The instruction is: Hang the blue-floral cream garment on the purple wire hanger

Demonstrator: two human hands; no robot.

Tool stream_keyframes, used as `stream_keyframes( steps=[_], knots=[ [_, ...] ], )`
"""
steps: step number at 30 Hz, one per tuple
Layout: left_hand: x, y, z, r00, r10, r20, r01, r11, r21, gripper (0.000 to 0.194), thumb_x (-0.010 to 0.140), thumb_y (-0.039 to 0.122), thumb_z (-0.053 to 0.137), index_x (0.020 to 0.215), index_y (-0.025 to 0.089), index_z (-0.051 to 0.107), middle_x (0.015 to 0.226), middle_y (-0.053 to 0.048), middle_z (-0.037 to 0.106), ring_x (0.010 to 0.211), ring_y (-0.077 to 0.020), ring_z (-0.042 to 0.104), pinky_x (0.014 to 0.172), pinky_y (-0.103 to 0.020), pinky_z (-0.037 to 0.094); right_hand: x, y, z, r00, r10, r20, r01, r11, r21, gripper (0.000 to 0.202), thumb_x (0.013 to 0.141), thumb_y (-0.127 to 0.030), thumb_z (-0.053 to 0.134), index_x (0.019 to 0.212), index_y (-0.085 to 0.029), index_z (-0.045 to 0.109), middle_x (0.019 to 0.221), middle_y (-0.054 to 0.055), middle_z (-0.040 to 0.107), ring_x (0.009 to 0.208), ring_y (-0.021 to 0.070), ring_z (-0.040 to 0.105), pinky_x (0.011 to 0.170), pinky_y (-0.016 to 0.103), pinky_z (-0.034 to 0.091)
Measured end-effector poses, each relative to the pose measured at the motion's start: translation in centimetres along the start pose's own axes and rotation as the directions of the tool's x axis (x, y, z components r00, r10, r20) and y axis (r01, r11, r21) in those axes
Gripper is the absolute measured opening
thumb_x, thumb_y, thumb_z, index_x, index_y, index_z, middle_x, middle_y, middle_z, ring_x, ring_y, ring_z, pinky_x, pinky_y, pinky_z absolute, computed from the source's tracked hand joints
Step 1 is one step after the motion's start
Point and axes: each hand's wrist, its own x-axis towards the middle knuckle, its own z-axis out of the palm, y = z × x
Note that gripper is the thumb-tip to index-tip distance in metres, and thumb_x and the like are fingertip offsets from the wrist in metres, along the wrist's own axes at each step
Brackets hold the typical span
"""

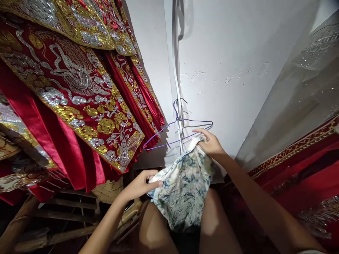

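Observation:
A floral garment point(182, 187) in white, green and blue spreads between my two hands above my knees; its exact kind I cannot make out. My left hand point(144, 183) pinches its left top edge between thumb and fingers. At the upper right corner, my right hand point(209, 143) grips the waist-like edge, with the index finger stretched toward the hanger's lower bar. Just above the cloth, a purple wire hanger point(164, 128) hangs tilted by a white strap point(174, 63) on the wall. No part of the garment is visibly on the hanger.
Red costumes with gold and silver embroidery point(87, 88) hang at the left. Below them are a wooden rack point(69, 204) and a woven hat-like item point(108, 190). A white wall point(225, 53) stands ahead. More red cloth point(296, 173) and a sheer plastic cover point(304, 81) are at the right.

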Motion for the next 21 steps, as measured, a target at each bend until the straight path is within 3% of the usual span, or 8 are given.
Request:
stream_keyframes(
  steps=[3, 7, 11, 14, 16, 21],
  knots=[
    [-0.3, 0.4, -0.5, 0.994, 0.002, -0.106, 0.016, 0.985, 0.173, 0.039, 0.091, 0.049, 0.057, 0.07, 0.016, 0.062, 0.067, 0.001, 0.055, 0.064, -0.0148, 0.047, 0.073, -0.026, 0.043, 2.0, 2.7, 1.9, 0.997, 0.029, 0.067, -0.029, 1.0, 0.006, 0.047, 0.071, -0.021, 0.057, 0.117, -0.024, 0.07, 0.124, 0.006, 0.068, 0.109, 0.0245, 0.06, 0.093, 0.034, 0.044],
    [-0.5, -0.2, -1.4, 0.976, -0.036, -0.213, 0.147, 0.83, 0.537, 0.027, 0.087, 0.034, 0.063, 0.063, 0.02, 0.063, 0.066, -0.002, 0.062, 0.067, -0.0195, 0.058, 0.094, -0.037, 0.043, 2.0, 4.7, 3.1, 0.977, 0.098, 0.19, -0.089, 0.994, -0.06, 0.025, 0.073, -0.023, 0.05, 0.085, -0.02, 0.072, 0.087, 0.003, 0.072, 0.082, 0.0209, 0.062, 0.076, 0.03, 0.046],
    [-0.3, -1.4, -2.4, 0.942, -0.088, -0.325, 0.285, 0.721, 0.631, 0.01, 0.084, 0.027, 0.061, 0.08, 0.024, 0.069, 0.086, -0.01, 0.071, 0.092, -0.0301, 0.066, 0.09, -0.041, 0.047, 0.3, 4.4, 1.7, 0.981, 0.093, 0.172, -0.073, 0.99, -0.118, 0.011, 0.069, -0.021, 0.049, 0.06, -0.02, 0.057, 0.059, -0.003, 0.054, 0.061, 0.0149, 0.046, 0.058, 0.026, 0.032],
    [0.6, -1.2, -3.2, 0.937, 0.042, -0.348, 0.189, 0.776, 0.602, 0.02, 0.091, 0.033, 0.05, 0.092, 0.022, 0.066, 0.095, -0.013, 0.071, 0.1, -0.0325, 0.064, 0.09, -0.042, 0.047, -0.8, 3.5, -0.2, 0.981, 0.107, 0.163, -0.082, 0.984, -0.156, 0.014, 0.069, -0.022, 0.049, 0.056, -0.021, 0.044, 0.053, -0.005, 0.038, 0.055, 0.0121, 0.033, 0.053, 0.026, 0.022],
    [1.6, -0.4, -3.4, 0.902, 0.151, -0.405, 0.11, 0.826, 0.553, 0.026, 0.095, 0.037, 0.043, 0.095, 0.02, 0.062, 0.103, -0.014, 0.07, 0.103, -0.0317, 0.063, 0.092, -0.043, 0.047, -1.4, 2.9, -1.1, 0.979, 0.125, 0.16, -0.098, 0.981, -0.169, 0.018, 0.07, -0.023, 0.049, 0.056, -0.022, 0.038, 0.054, -0.006, 0.032, 0.054, 0.0113, 0.028, 0.052, 0.027, 0.018],
    [5.1, 2.4, -2.1, 0.808, 0.277, -0.52, -0.065, 0.919, 0.389, 0.023, 0.098, 0.038, 0.044, 0.099, 0.019, 0.057, 0.105, -0.007, 0.069, 0.095, -0.023, 0.065, 0.089, -0.034, 0.049, -2.8, 2.0, -0.9, 0.956, 0.156, 0.25, -0.121, 0.981, -0.149, 0.018, 0.072, -0.029, 0.049, 0.059, -0.022, 0.04, 0.056, -0.005, 0.037, 0.056, 0.0124, 0.035, 0.051, 0.026, 0.025]
  ],
)
